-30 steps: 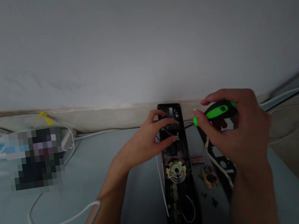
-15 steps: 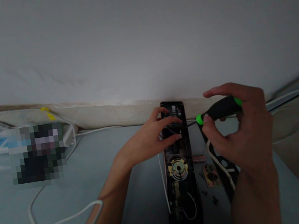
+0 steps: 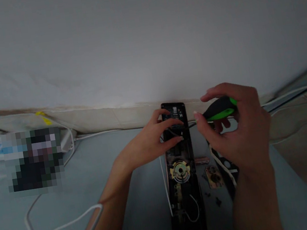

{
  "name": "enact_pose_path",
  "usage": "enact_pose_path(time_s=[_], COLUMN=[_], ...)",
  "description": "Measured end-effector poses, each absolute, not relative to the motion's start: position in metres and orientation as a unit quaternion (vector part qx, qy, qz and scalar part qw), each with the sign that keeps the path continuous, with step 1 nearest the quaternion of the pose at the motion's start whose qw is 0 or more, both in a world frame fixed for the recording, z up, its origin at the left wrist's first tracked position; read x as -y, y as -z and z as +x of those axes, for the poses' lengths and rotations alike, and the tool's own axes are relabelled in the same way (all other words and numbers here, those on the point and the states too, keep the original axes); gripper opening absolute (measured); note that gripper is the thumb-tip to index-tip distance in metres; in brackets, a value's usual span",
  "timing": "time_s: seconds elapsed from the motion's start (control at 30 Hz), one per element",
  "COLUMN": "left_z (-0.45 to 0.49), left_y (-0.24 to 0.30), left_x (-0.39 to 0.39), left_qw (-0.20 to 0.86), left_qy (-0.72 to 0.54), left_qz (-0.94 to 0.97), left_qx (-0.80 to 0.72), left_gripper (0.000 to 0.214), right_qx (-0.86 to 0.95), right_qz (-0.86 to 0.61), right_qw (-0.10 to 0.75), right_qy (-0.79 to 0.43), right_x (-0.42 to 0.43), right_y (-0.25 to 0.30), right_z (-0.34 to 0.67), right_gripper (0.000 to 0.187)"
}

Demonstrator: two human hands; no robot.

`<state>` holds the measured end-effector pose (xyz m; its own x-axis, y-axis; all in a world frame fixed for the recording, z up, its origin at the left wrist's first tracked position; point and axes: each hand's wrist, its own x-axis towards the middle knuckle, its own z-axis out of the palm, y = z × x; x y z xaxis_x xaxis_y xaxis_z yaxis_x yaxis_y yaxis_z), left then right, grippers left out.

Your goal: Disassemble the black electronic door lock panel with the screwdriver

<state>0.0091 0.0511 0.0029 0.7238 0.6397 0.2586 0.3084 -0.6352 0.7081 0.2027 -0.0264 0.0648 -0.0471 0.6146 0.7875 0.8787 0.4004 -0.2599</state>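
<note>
Black open casing (image 3: 188, 154) lies on table (image 3: 92, 170), far end near wall (image 3: 143, 43). Left hand (image 3: 147, 142): digits spread over it. Right hand (image 3: 241, 132) pinches screwdriver (image 3: 220, 109). Advisable: steady casing, light pressure.

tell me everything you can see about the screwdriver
The screwdriver has a thick black-and-green handle, seemingly plastic or rubber, and a thin, dark shaft that looks like metal. The right hand holds it by the handle, slanted, with the shaft pointing left and slightly down in the picture, over the black casing, toward the left hand's fingers. The tip is too dark to make out.
</note>
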Motion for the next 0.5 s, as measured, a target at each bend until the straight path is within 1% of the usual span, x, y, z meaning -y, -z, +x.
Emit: enact_pose_path(time_s=[0.1, 0.23, 0.3, 0.5], left_z=[0.0093, 0.009, 0.0092, 0.0106], left_y=[-0.0027, -0.0022, -0.0019, -0.002], left_x=[-0.0517, -0.052, -0.0519, -0.0515], left_qw=[0.326, 0.32, 0.318, 0.318], left_qy=[-0.247, -0.247, -0.247, -0.243], left_qz=[0.871, 0.872, 0.873, 0.875], left_qx=[-0.274, -0.275, -0.276, -0.274], left_gripper=[0.037, 0.037, 0.037, 0.038], right_qx=[0.701, 0.722, 0.727, 0.7], right_qz=[-0.525, -0.506, -0.502, -0.516], right_qw=[0.453, 0.451, 0.449, 0.473], right_qy=[0.166, 0.141, 0.136, 0.142], right_x=[0.0256, 0.0272, 0.0276, 0.0227], right_y=[-0.0637, -0.0657, -0.0664, -0.0615], right_z=[0.2043, 0.2054, 0.2052, 0.2076], right_gripper=[0.033, 0.045, 0.048, 0.035])
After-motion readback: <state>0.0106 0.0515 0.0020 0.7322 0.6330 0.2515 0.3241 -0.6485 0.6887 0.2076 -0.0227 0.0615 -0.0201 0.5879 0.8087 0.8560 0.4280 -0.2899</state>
